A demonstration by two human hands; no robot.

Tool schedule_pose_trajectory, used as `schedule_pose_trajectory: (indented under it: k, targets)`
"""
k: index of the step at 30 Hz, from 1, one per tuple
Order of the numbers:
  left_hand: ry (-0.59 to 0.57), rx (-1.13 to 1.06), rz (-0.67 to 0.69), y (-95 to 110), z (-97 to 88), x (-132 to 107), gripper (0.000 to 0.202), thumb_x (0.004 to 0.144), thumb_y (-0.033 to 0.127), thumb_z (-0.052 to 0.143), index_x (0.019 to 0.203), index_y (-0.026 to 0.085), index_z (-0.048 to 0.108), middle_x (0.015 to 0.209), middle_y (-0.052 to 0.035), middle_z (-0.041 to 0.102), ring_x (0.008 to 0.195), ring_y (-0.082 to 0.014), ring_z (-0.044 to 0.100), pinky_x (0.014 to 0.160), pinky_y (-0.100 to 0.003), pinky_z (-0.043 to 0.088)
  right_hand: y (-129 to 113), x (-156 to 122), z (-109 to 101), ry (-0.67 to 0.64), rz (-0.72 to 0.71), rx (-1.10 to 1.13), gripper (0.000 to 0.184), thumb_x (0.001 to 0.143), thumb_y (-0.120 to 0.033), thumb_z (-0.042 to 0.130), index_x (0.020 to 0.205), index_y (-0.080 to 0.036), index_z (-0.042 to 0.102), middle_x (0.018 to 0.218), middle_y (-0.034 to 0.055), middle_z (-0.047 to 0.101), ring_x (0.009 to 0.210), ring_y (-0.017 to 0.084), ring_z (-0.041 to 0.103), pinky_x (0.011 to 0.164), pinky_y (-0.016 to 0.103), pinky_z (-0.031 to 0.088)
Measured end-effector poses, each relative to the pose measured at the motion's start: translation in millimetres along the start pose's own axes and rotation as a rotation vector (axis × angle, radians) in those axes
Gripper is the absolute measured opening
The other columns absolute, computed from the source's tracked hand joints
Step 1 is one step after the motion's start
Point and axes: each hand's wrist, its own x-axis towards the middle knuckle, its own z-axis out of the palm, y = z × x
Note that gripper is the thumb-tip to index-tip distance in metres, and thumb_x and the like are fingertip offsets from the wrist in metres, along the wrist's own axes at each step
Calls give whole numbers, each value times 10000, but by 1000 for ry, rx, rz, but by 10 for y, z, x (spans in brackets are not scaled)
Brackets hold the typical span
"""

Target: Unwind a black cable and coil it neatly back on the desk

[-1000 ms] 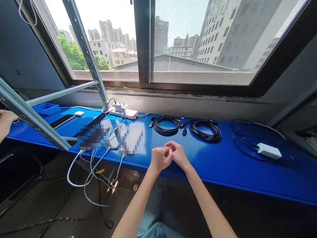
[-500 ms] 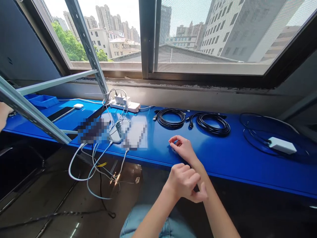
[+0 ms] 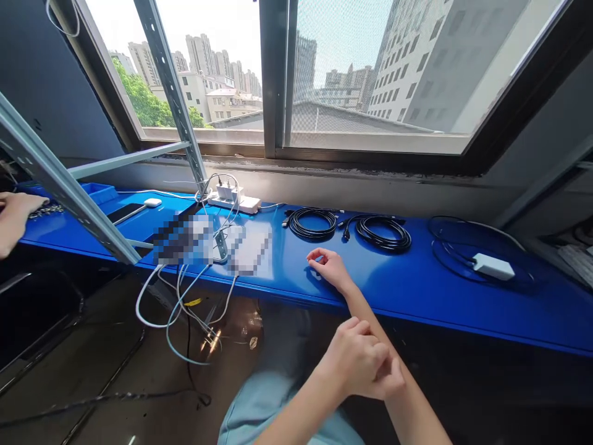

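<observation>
Glossy blue table (image 3: pixel 445 290) below wide window (image 3: pixel 275 93), two coiled black cables (image 3: pixel 315 235) at far middle, my right hand (image 3: pixel 331 269) nearer, fingers curled, hold I can't tell, left hand (image 3: pixel 364 361) closed by right forearm (image 3: pixel 365 309).

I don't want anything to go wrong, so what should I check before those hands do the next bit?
1. Left hand clear of the right forearm: not ok, it overlaps it in this view.
2. Right hand holding nothing: cannot tell, it is curled in.
3. Left black coil and right black coil flat on the blue table: ok.
4. White box back from the front edge: ok.
5. Other person's hand well apart: ok, far left.
</observation>
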Motion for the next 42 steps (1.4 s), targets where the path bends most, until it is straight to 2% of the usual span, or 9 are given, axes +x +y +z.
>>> schedule_pose_trajectory:
  k: [5, 11, 16, 21, 27, 32, 35, 38, 42]
  targets:
    - [-4, 13, 9, 34, -81, 46, 323, 621, 235, 603, 420, 201, 353, 344, 38, 378, 473, -101, 381, 518, -252, 374, -18, -3, 7, 7, -22, -6, 65, 625, -216, 557, 622, -209, 622, 640, -26, 636, 451, 86, 475, 495, 220, 395]
    - [40, 61, 92, 20, 58, -43, 284, 562, 289, 634, 441, 213, 389, 317, 55, 302, 447, -99, 318, 515, -261, 358, 34, -12, 23, 2, -55, -62, 76, 622, -219, 557, 637, -220, 632, 641, -25, 641, 496, 108, 509, 550, 244, 412]
    - [182, 108, 197, -234, 93, -8, 251, 516, 214, 610, 475, 205, 363, 363, 68, 356, 444, -81, 310, 520, -253, 340, 53, -65, 67, -1, -89, -136, 120, 642, -202, 527, 684, -225, 637, 681, -22, 655, 511, 120, 537, 571, 262, 430]
    - [347, 8, 117, -621, -113, 319, 224, 548, 134, 511, 481, 199, 307, 375, 46, 393, 444, -91, 336, 506, -259, 331, 55, 2, 51, -1, -122, -224, 156, 682, -167, 519, 735, -247, 642, 695, -26, 665, 500, 122, 567, 525, 245, 455]
    - [392, -72, 50, -1038, -386, 712, 252, 580, 95, 474, 485, 183, 258, 362, 49, 357, 422, -90, 265, 489, -267, 287, 99, 670, -597, 270, -55, -429, 199, 734, -201, 469, 809, -248, 647, 848, 26, 661, 702, 173, 624, 591, 267, 429]
    - [441, -12, -16, -1312, -332, 990, 306, 661, 106, 450, 467, 170, 222, 344, 53, 341, 397, -86, 243, 488, -267, 263, 297, 1034, -1110, 411, 140, -560, 104, 688, -256, 563, 689, -204, 653, 857, 155, 672, 836, 297, 650, 582, 315, 435]
    - [356, 17, -94, -1542, -183, 1163, 342, 703, 121, 447, 431, 174, 246, 329, 56, 326, 370, -80, 246, 497, -265, 267, 454, 1011, -1177, 350, 220, -586, 139, 650, -298, 619, 537, -218, 603, 700, 138, 678, 706, 307, 667, 512, 313, 422]
    - [153, 78, -152, -1767, 30, 1262, 382, 726, 135, 459, 398, 183, 268, 322, 58, 312, 342, -77, 250, 496, -264, 265, 546, 955, -1176, 299, 251, -578, 142, 619, -292, 658, 511, -230, 590, 657, 102, 689, 695, 295, 680, 525, 303, 433]
    - [40, 56, -73, -1845, 329, 1187, 369, 648, 100, 511, 373, 176, 278, 298, 57, 305, 296, -72, 221, 420, -259, 146, 542, 964, -1203, 305, 251, -512, 86, 636, -224, 639, 554, -227, 610, 724, 80, 719, 761, 266, 692, 597, 283, 458]
